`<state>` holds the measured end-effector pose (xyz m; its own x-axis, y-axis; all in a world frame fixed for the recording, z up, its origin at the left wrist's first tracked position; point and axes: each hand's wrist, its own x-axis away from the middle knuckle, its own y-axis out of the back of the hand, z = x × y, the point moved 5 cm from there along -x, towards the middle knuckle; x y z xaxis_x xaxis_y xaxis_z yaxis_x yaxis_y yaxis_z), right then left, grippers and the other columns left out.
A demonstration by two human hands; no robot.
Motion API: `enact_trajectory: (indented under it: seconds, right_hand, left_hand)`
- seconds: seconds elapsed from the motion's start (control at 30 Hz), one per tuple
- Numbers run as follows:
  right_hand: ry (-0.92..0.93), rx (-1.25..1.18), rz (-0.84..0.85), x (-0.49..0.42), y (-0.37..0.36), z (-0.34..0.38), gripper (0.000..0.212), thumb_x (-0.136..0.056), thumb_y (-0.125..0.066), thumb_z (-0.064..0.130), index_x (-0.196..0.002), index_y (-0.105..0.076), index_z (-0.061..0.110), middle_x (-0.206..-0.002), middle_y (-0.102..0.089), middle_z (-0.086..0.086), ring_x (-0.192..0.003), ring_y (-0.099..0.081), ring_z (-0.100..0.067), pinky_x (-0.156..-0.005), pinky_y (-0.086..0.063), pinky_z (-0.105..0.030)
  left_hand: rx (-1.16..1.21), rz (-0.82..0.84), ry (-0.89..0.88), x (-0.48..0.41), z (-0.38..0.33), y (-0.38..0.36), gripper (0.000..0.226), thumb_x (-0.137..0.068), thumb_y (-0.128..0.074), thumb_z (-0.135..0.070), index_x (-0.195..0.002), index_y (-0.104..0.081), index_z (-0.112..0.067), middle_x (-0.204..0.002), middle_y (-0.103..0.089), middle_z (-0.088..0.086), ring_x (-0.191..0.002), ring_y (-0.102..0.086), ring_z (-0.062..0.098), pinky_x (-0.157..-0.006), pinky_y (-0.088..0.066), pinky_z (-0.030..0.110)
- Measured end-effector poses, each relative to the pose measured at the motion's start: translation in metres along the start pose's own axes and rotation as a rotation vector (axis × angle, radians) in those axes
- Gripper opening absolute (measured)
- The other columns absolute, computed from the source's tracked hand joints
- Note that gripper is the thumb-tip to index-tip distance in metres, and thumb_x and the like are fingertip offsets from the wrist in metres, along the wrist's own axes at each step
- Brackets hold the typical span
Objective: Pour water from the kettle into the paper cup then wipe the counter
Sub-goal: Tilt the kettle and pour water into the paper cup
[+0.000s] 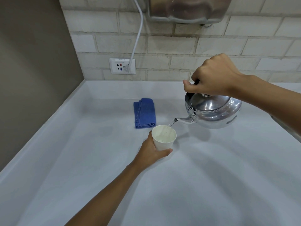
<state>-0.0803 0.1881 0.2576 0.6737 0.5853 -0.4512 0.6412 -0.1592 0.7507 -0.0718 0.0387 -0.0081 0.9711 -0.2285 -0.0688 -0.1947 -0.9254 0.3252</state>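
Observation:
A shiny metal kettle point(215, 111) hangs tilted to the left above the white counter point(81, 160). My right hand point(213, 77) is closed around its black handle. Water runs from the spout point(180, 119) into a white paper cup point(163, 137) that stands on the counter in the middle of the view. My left hand point(149, 154) wraps the cup's near side. A folded blue cloth point(144, 113) lies flat just behind the cup, touched by neither hand.
A wall socket point(122, 66) with a white cable point(138, 30) plugged in sits on the brick wall behind. A steel appliance point(187, 8) hangs on the wall above. A brown side wall point(32, 79) bounds the counter on the left.

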Motion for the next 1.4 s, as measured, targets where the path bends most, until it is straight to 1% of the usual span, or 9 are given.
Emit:
enact_trajectory:
  seconds: [0.07,0.2,0.33,0.5,0.67,1.03,1.2,1.27,1.4]
  right_hand:
    - [0.004,0.001,-0.003,-0.0001,0.0008,-0.0001,0.049,-0.078,-0.028,0.043,-0.040,-0.023,0.013,-0.037,-0.008,0.002,-0.042,-0.011,-0.017,-0.049,-0.012,-0.022]
    - [0.009,0.003,-0.004,0.0000,0.0007,-0.0004,0.050,-0.080,-0.032,0.041,-0.040,-0.021,0.014,-0.037,-0.008,0.002,-0.042,-0.011,-0.017,-0.049,-0.013,-0.022]
    - [0.002,0.007,0.002,0.0004,0.0010,-0.0008,0.050,-0.080,-0.032,0.041,-0.040,-0.022,0.013,-0.037,-0.009,0.001,-0.042,-0.012,-0.017,-0.049,-0.013,-0.022]
    - [-0.001,0.012,0.021,0.0006,-0.0001,-0.0015,0.050,-0.080,-0.037,0.039,-0.040,-0.025,0.011,-0.037,-0.013,-0.002,-0.042,-0.015,-0.018,-0.049,-0.013,-0.023]
    - [0.006,0.008,0.023,0.0000,0.0012,-0.0008,0.050,-0.081,-0.037,0.038,-0.040,-0.022,0.013,-0.037,-0.012,0.000,-0.042,-0.014,-0.018,-0.049,-0.014,-0.023]
    - [-0.004,0.009,0.035,0.0010,0.0004,-0.0014,0.051,-0.081,-0.036,0.038,-0.040,-0.027,0.010,-0.036,-0.014,0.000,-0.041,-0.015,-0.017,-0.049,-0.015,-0.023]
    - [0.003,0.010,0.022,0.0014,0.0020,-0.0002,0.051,-0.080,-0.027,0.042,-0.040,-0.026,0.011,-0.037,-0.010,0.003,-0.041,-0.011,-0.016,-0.048,-0.013,-0.022]
    - [0.003,0.007,0.023,0.0013,0.0012,-0.0011,0.051,-0.081,-0.030,0.041,-0.039,-0.026,0.011,-0.036,-0.011,0.003,-0.040,-0.011,-0.016,-0.049,-0.013,-0.022]
    - [0.000,0.015,0.018,0.0014,0.0008,-0.0012,0.050,-0.081,-0.034,0.038,-0.040,-0.027,0.011,-0.036,-0.010,0.002,-0.041,-0.012,-0.016,-0.049,-0.013,-0.022]
  left_hand:
    - [0.001,0.002,-0.001,0.0000,-0.0002,-0.0001,0.079,-0.057,-0.081,-0.047,-0.121,-0.036,-0.042,-0.112,-0.053,-0.024,-0.105,-0.050,-0.006,-0.072,-0.043,0.002]
    - [0.003,-0.002,-0.003,-0.0003,-0.0002,-0.0001,0.079,-0.056,-0.081,-0.049,-0.122,-0.037,-0.041,-0.115,-0.054,-0.021,-0.105,-0.052,-0.003,-0.074,-0.044,0.009]
    - [0.005,0.000,-0.004,-0.0002,-0.0001,-0.0003,0.080,-0.057,-0.081,-0.048,-0.123,-0.037,-0.040,-0.116,-0.054,-0.019,-0.105,-0.052,-0.001,-0.074,-0.044,0.010]
    - [0.005,-0.001,-0.006,-0.0002,-0.0003,-0.0006,0.079,-0.056,-0.080,-0.048,-0.122,-0.037,-0.040,-0.116,-0.055,-0.018,-0.106,-0.053,0.001,-0.078,-0.044,0.013]
    - [0.007,0.003,-0.008,0.0001,-0.0003,-0.0004,0.080,-0.056,-0.080,-0.050,-0.123,-0.037,-0.039,-0.116,-0.055,-0.018,-0.107,-0.053,0.001,-0.078,-0.044,0.013]
    - [0.003,0.003,0.000,0.0001,-0.0004,-0.0009,0.080,-0.054,-0.079,-0.053,-0.121,-0.035,-0.044,-0.115,-0.054,-0.020,-0.106,-0.052,0.000,-0.077,-0.044,0.013]
    - [0.008,0.006,-0.003,-0.0001,0.0000,-0.0013,0.080,-0.055,-0.079,-0.052,-0.121,-0.036,-0.043,-0.116,-0.054,-0.020,-0.107,-0.053,0.001,-0.077,-0.044,0.013]
    - [0.003,0.004,0.000,-0.0003,0.0001,-0.0014,0.080,-0.055,-0.079,-0.052,-0.121,-0.036,-0.043,-0.116,-0.054,-0.020,-0.107,-0.053,0.001,-0.080,-0.044,0.014]
    - [0.006,0.004,-0.003,-0.0003,-0.0003,-0.0009,0.079,-0.056,-0.080,-0.050,-0.121,-0.037,-0.043,-0.115,-0.055,-0.020,-0.106,-0.052,-0.001,-0.077,-0.044,0.013]
